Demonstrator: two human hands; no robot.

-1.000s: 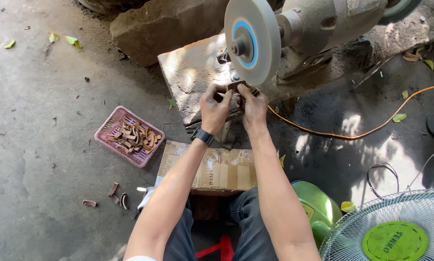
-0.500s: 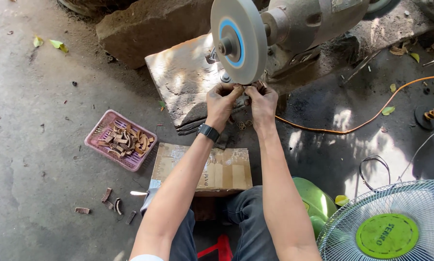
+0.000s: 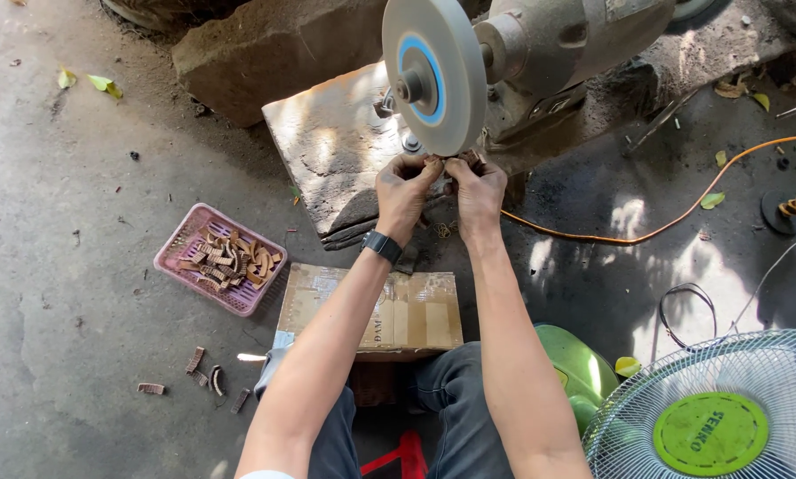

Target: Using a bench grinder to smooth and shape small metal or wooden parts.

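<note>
My left hand and my right hand are raised side by side, together pinching a small brown piece against the lower edge of a round grey grinding wheel. The piece is mostly hidden by my fingers. The wheel has a blue centre ring and sits on the shaft of a grey motor. A dark watch sits on my left wrist. The motor stands on a worn stone block.
A pink basket of several curved brown pieces lies to the left, with loose pieces on the concrete. A cardboard box sits before my knees. An orange cable runs right. A fan with a green hub stands bottom right.
My hands have risen slightly with the piece, closing onto the wheel's lower edge. The view has shifted a little, so the wheel sits more to the left.
</note>
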